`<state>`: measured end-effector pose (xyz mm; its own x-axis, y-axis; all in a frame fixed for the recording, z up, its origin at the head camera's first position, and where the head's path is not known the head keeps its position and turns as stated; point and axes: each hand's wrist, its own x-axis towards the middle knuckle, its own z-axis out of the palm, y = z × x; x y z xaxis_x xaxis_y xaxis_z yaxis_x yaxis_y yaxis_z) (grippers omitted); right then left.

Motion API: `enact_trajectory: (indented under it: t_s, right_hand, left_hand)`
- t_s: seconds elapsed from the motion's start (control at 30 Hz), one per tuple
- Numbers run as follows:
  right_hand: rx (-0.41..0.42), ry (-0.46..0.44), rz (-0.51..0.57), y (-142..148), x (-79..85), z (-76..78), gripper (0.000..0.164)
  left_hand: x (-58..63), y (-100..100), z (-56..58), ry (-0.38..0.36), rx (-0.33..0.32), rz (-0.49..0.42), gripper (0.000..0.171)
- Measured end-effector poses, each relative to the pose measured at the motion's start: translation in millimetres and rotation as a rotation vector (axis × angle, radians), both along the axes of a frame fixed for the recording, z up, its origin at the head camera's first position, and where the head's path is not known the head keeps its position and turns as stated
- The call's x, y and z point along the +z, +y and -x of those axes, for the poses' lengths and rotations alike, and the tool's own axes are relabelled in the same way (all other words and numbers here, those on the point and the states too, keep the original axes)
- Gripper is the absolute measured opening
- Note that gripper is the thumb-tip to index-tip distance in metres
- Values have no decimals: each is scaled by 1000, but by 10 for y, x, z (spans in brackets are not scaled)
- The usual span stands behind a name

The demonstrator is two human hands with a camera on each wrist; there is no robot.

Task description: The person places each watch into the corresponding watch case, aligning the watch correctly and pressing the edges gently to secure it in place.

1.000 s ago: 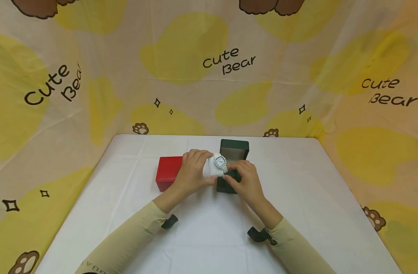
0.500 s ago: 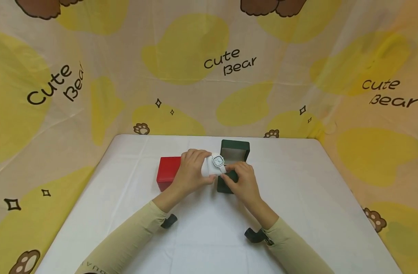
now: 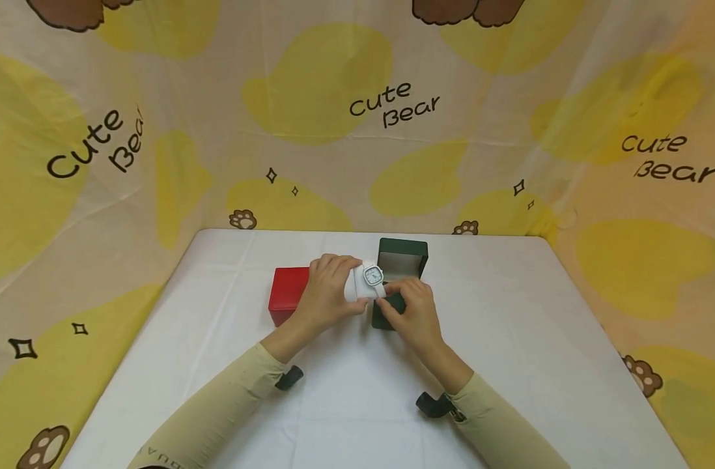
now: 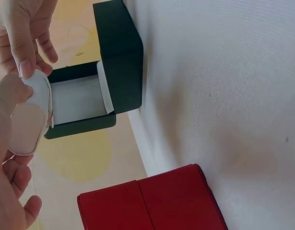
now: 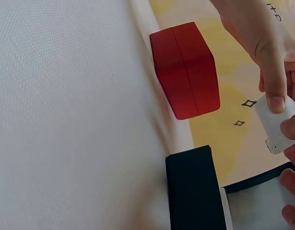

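A white square-faced wristwatch (image 3: 373, 275) sits round a white watch cushion (image 3: 350, 287), held up above the table. My left hand (image 3: 329, 286) grips the cushion from the left, thumb below and fingers over the top. With thumb and forefinger my right hand (image 3: 415, 314) pinches the watch strap at its lower right end. In the left wrist view the cushion (image 4: 28, 128) shows its flat end and hides the dial. Just behind the hands stands a dark green watch box (image 3: 403, 249), lid raised, with a pale lining; the right hand covers part of it.
A closed red box (image 3: 288, 290) stands left of the green one, partly behind the left hand. Both are on a white-covered table (image 3: 346, 404). A patterned cloth backdrop (image 3: 310, 85) hangs at the table's back and sides.
The watch and cushion have shifted slightly left and tilted a little. My right hand has moved slightly left with them; the left hand keeps its grip.
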<state>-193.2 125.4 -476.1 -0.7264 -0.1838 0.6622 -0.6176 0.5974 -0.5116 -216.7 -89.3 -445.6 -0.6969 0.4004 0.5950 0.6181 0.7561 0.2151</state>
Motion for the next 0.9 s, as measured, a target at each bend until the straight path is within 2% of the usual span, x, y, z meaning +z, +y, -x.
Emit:
enact_trajectory:
  t_s: [0.23,0.5,0.57,0.77,0.9]
  right_hand:
    - [14,10,19,-55,15,-22,25]
    - [167,4,-95,144,28,56,29]
    - [196,-20,-123,202,60,87,36]
    - [229,-175,-150,336,158,167,71]
    - [275,-234,-174,364,196,193,83]
  left_hand:
    - [15,-13,3,15,-8,-17,69]
    - [43,-79,23,-42,-83,-4,69]
    - [49,-85,23,-51,-100,12,70]
    - [36,-61,-5,-61,-133,42,72]
    - [15,-46,-24,-59,-139,44,70]
